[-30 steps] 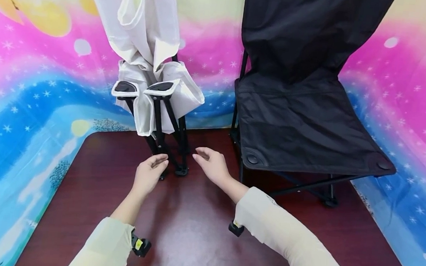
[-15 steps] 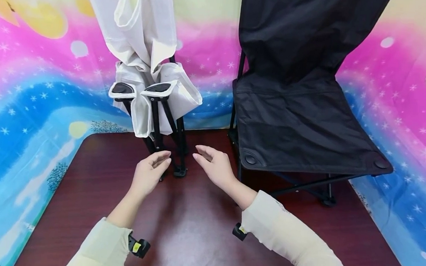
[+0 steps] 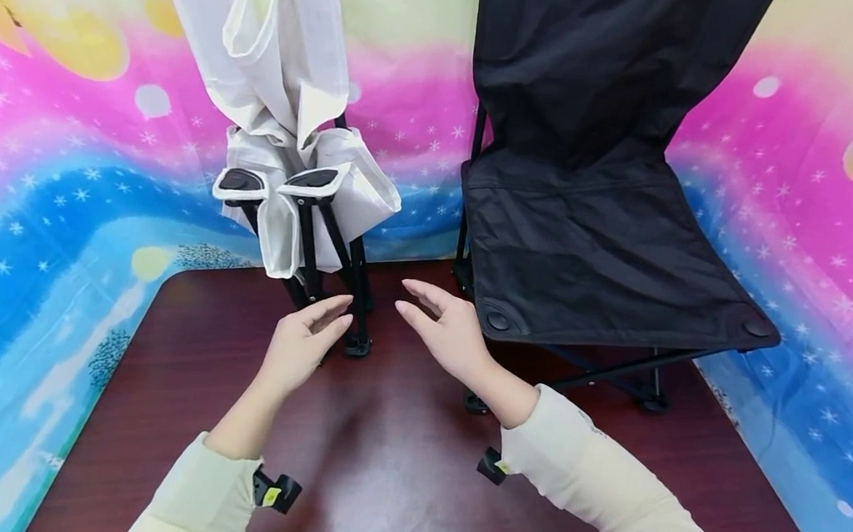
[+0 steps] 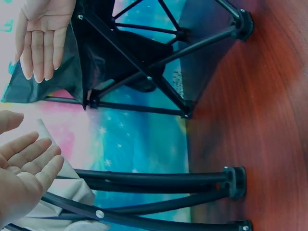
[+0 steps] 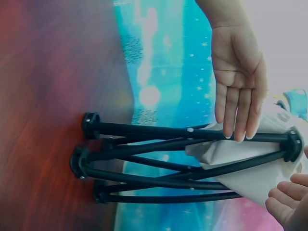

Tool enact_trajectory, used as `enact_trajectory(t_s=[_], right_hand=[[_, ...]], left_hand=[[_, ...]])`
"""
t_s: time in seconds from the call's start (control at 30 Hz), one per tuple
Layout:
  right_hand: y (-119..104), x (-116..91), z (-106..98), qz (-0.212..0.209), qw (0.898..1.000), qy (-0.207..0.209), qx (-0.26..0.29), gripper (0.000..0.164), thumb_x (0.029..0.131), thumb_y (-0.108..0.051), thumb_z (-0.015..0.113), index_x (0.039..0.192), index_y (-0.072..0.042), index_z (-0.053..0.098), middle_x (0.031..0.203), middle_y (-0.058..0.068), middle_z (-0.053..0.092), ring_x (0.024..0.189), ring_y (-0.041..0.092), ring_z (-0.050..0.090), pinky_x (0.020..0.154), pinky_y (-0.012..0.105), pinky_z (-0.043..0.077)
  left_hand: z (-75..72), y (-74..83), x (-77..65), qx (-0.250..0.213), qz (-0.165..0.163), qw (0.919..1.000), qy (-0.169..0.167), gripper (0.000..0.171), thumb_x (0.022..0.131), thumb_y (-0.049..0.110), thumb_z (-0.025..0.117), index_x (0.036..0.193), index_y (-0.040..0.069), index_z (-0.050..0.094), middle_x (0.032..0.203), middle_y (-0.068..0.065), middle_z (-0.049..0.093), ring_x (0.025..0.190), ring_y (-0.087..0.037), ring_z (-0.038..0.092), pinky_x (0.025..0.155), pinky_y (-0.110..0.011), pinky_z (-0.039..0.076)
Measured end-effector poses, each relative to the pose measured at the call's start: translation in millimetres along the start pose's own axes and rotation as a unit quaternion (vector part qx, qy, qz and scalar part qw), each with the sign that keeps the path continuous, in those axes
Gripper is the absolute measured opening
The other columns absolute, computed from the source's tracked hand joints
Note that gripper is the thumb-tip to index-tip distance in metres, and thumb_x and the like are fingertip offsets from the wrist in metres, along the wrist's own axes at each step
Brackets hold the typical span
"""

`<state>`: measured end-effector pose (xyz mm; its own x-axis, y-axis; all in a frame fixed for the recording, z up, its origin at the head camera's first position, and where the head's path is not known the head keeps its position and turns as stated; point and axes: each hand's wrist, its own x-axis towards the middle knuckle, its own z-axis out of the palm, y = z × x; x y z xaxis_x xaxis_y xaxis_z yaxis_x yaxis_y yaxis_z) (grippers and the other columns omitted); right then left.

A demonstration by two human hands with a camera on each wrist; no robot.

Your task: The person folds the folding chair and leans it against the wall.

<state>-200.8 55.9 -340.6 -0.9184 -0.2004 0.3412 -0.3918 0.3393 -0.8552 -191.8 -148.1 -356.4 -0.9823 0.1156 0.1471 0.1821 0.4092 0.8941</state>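
Observation:
A folded white camping chair [image 3: 289,105] with black legs stands upright at the left of the head view. My left hand [image 3: 303,344] is in front of its lower legs, fingers extended and holding nothing. Facing it across a gap, my right hand [image 3: 447,330] has its fingers straight and palm turned inward, also with nothing in it. A black folding chair [image 3: 593,254], spread out, stands to the right, just behind my right hand. Both palms [image 4: 31,178] show bare in the left wrist view. The folded chair's crossed legs [image 5: 187,163] and feet fill the right wrist view.
Both chairs stand on a dark reddish-brown wooden surface [image 3: 381,463] with a rounded back-left corner. A colourful printed cloth [image 3: 47,211] in pink, blue and yellow hangs behind and along both sides. Small black cameras [image 3: 279,492] hang at the sleeve cuffs.
My right hand has shifted slightly right and my left hand slightly right and up. The whole scene drifts a little left in the head view. Neither chair has been moved.

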Motion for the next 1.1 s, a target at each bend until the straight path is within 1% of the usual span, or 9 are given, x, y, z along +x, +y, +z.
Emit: enact_trajectory(t_s=[0.13, 0.23, 0.33, 0.47, 0.6, 0.7, 0.83, 1.0, 1.1], right_hand=[[-5.5, -2.5, -8.5, -0.001, 1.000, 0.003, -0.002, 0.036, 0.083, -0.025, 0.058, 0.116, -0.009, 0.056, 0.114, 0.003, 0.056, 0.104, 0.013, 0.050, 0.087, 0.030, 0.040], [-5.3, -2.9, -14.6, -0.003, 1.000, 0.005, -0.011, 0.037, 0.083, -0.027, 0.057, 0.117, -0.011, 0.055, 0.115, 0.001, 0.055, 0.106, 0.012, 0.048, 0.088, 0.033, 0.039], [-3.2, -2.5, -21.1, -0.005, 1.000, 0.008, -0.012, 0.039, 0.083, -0.029, 0.057, 0.117, -0.011, 0.055, 0.116, 0.001, 0.054, 0.108, 0.011, 0.046, 0.090, 0.036, 0.037], [-3.0, -3.7, -29.6, -0.010, 1.000, 0.014, -0.021, 0.039, 0.083, -0.029, 0.057, 0.118, -0.011, 0.055, 0.117, 0.001, 0.054, 0.109, 0.010, 0.046, 0.090, 0.035, 0.037], [-2.2, -5.4, -38.3, -0.017, 0.999, 0.022, -0.036, 0.039, 0.083, -0.029, 0.057, 0.118, -0.012, 0.054, 0.117, -0.001, 0.054, 0.109, 0.010, 0.045, 0.090, 0.033, 0.037], [-0.7, -6.9, -46.0, -0.016, 0.999, 0.025, -0.043, 0.040, 0.083, -0.032, 0.056, 0.119, -0.014, 0.054, 0.117, -0.002, 0.053, 0.107, 0.010, 0.047, 0.085, 0.033, 0.039], [1.4, -9.6, -57.5, -0.006, 0.998, 0.031, -0.049, 0.041, 0.083, -0.035, 0.055, 0.120, -0.015, 0.053, 0.119, -0.002, 0.052, 0.108, 0.009, 0.045, 0.085, 0.035, 0.040], [3.7, -13.8, -70.7, 0.007, 0.998, 0.034, -0.054, 0.043, 0.084, -0.034, 0.055, 0.121, -0.013, 0.052, 0.121, -0.001, 0.050, 0.112, 0.009, 0.042, 0.090, 0.036, 0.037], [5.1, -16.6, -76.8, 0.006, 0.997, 0.033, -0.068, 0.044, 0.084, -0.033, 0.055, 0.122, -0.011, 0.051, 0.122, 0.000, 0.050, 0.114, 0.010, 0.041, 0.091, 0.035, 0.035]], left_hand=[[1.6, 5.9, -0.7, 0.042, 0.028, 0.9987, 0.004, 0.040, 0.083, 0.030, 0.056, 0.120, 0.013, 0.053, 0.118, -0.006, 0.052, 0.106, -0.022, 0.049, 0.086, -0.037, 0.041], [3.3, 10.5, -2.1, 0.089, 0.058, 0.9943, 0.004, 0.040, 0.084, 0.030, 0.056, 0.122, 0.018, 0.052, 0.120, -0.002, 0.051, 0.107, -0.021, 0.049, 0.087, -0.038, 0.039], [5.8, 14.9, -2.9, 0.120, 0.090, 0.9887, 0.000, 0.042, 0.084, 0.029, 0.055, 0.124, 0.017, 0.049, 0.123, -0.002, 0.049, 0.111, -0.019, 0.045, 0.089, -0.038, 0.037], [10.7, 20.2, -2.9, 0.146, 0.127, 0.9810, -0.002, 0.043, 0.084, 0.024, 0.056, 0.125, 0.014, 0.048, 0.125, -0.003, 0.047, 0.115, -0.014, 0.041, 0.091, -0.036, 0.036], [15.1, 25.5, -2.9, 0.155, 0.148, 0.9767, -0.006, 0.044, 0.083, 0.022, 0.057, 0.125, 0.012, 0.047, 0.127, -0.004, 0.045, 0.116, -0.012, 0.039, 0.092, -0.034, 0.035], [17.6, 28.9, -2.8, 0.155, 0.157, 0.9752, -0.013, 0.045, 0.083, 0.020, 0.057, 0.125, 0.011, 0.047, 0.126, -0.005, 0.045, 0.116, -0.013, 0.039, 0.090, -0.034, 0.037], [20.8, 34.1, -1.1, 0.154, 0.163, 0.9743, -0.025, 0.044, 0.083, 0.021, 0.057, 0.125, 0.010, 0.047, 0.126, -0.005, 0.045, 0.116, -0.013, 0.039, 0.090, -0.035, 0.037], [26.4, 38.6, 2.2, 0.153, 0.168, 0.9733, -0.033, 0.044, 0.083, 0.022, 0.057, 0.125, 0.012, 0.048, 0.127, -0.004, 0.045, 0.117, -0.011, 0.037, 0.090, -0.033, 0.037], [30.7, 39.7, 3.5, 0.159, 0.176, 0.9707, -0.040, 0.045, 0.083, 0.023, 0.057, 0.125, 0.011, 0.047, 0.127, -0.005, 0.044, 0.118, -0.011, 0.037, 0.091, -0.034, 0.036]])
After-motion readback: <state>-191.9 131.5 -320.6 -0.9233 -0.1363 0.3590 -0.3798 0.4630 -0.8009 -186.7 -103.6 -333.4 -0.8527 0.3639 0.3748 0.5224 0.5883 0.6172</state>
